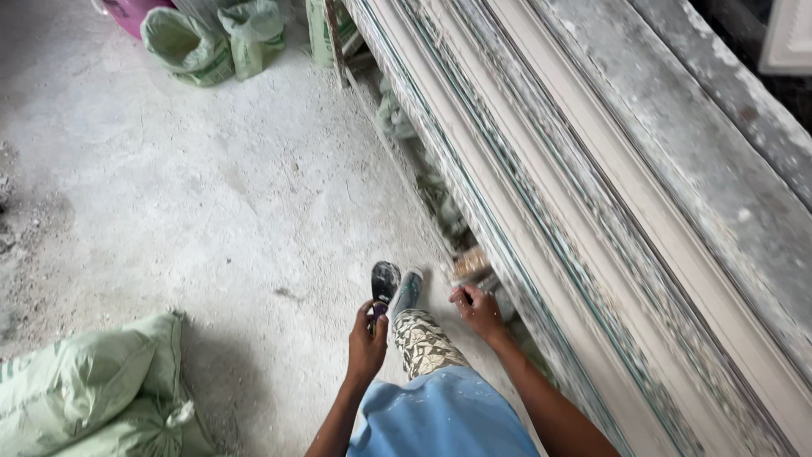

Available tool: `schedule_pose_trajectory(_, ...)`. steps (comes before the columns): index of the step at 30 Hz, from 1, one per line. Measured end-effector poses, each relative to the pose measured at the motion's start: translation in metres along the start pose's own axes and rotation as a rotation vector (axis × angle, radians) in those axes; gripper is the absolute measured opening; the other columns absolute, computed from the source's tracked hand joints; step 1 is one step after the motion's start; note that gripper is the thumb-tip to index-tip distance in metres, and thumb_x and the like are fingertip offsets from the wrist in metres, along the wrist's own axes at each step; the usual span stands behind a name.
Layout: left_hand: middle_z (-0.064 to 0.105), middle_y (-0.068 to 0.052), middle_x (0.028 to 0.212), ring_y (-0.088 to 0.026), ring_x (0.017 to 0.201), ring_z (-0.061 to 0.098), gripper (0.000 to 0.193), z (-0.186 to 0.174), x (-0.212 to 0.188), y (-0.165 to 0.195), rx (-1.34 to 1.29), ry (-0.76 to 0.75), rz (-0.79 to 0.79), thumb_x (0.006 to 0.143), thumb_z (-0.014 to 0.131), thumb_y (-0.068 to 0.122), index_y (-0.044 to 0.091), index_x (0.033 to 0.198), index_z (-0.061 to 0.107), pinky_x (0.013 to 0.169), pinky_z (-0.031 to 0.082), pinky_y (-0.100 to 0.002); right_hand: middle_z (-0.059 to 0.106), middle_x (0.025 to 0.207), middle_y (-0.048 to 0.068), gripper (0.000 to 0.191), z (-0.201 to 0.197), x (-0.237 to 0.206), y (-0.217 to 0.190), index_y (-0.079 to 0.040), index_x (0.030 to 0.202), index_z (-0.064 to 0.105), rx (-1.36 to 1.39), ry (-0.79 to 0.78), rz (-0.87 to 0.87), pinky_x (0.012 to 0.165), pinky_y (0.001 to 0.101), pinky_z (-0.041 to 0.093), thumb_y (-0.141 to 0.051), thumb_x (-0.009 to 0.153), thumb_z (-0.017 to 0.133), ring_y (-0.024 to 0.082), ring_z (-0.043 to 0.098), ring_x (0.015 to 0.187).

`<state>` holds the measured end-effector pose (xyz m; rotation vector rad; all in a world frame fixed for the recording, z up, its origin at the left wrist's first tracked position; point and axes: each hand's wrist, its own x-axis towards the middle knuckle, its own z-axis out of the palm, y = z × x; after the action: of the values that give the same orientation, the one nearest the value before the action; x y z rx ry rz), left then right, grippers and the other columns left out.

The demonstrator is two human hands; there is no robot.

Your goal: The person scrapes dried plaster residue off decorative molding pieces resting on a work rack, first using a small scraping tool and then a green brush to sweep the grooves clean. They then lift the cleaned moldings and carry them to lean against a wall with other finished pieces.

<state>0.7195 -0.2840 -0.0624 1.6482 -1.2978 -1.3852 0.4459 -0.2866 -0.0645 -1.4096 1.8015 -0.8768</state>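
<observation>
My left hand (367, 338) is closed around the handle of a small dusty tool with a dark rounded blade (385, 281), held low over the concrete floor. My right hand (479, 311) hangs beside the long plaster-caked workbench (592, 279), fingers curled; whether it holds anything I cannot tell. Between the hands I see my patterned trouser leg (423, 343), my shoe (408, 292) and my blue shirt (444, 419).
A long white cornice moulding (643, 203) lies along the bench. Pale green sacks (93, 393) sit at the lower left, more green sacks (190, 46) and a pink bucket (135, 13) at the top left. Rubble lies under the bench (431, 190).
</observation>
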Motion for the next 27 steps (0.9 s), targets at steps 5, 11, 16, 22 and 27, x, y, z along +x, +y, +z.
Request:
schedule_pose_trajectory(5,0.076,-0.013,0.097,-0.017,0.074,0.069,0.045,-0.001,0.125,0.034,0.052,-0.024,0.116,0.1,0.059,0.024,0.009,0.141,0.053,0.066,0.056,-0.034,0.073,0.081,0.004,0.03,0.009,0.128,-0.038,-0.012,0.112,0.068,0.178,-0.216,0.248,0.062,0.0338,0.055,-0.035,0.096,0.059,0.016,0.066,0.064)
schedule_pose_trajectory(11,0.077,-0.011,0.092,-0.016,0.067,0.069,0.041,-0.004,0.286,0.126,0.113,-0.073,0.195,0.102,0.057,0.026,0.008,0.139,0.056,0.061,0.053,-0.033,0.074,0.083,0.01,0.032,-0.008,0.29,-0.083,-0.003,0.099,0.071,-0.01,-0.122,-0.05,0.068,0.0344,0.055,-0.034,0.101,0.063,0.02,0.069,0.073)
schedule_pose_trajectory(16,0.074,-0.01,0.091,-0.011,0.058,0.058,0.042,0.018,0.4,0.198,-0.116,-0.128,0.118,0.102,0.057,0.025,0.007,0.14,0.054,0.052,0.05,-0.028,0.076,0.09,0.011,0.027,-0.037,0.392,-0.096,-0.007,0.101,0.076,-0.095,-0.047,-0.118,0.07,0.0357,0.055,-0.029,0.1,0.061,0.022,0.07,0.077)
schedule_pose_trajectory(22,0.073,-0.009,0.099,-0.009,0.057,0.056,0.046,0.066,0.55,0.242,-0.216,-0.302,0.13,0.102,0.056,0.024,0.003,0.142,0.05,0.052,0.049,-0.026,0.075,0.08,-0.003,0.027,-0.048,0.485,-0.075,-0.012,0.116,0.068,0.316,0.23,0.325,0.049,0.0265,0.051,-0.029,0.097,0.058,0.008,0.061,0.054)
schedule_pose_trajectory(27,0.072,-0.015,0.109,-0.017,0.086,0.066,0.047,0.088,0.685,0.307,-0.099,-0.395,0.538,0.108,0.061,0.019,-0.003,0.147,0.046,0.072,0.055,-0.035,0.048,0.063,-0.005,0.026,-0.06,0.567,-0.046,-0.004,0.111,0.072,0.413,0.484,0.366,0.047,0.0237,0.034,-0.027,0.107,0.059,0.004,0.04,0.052)
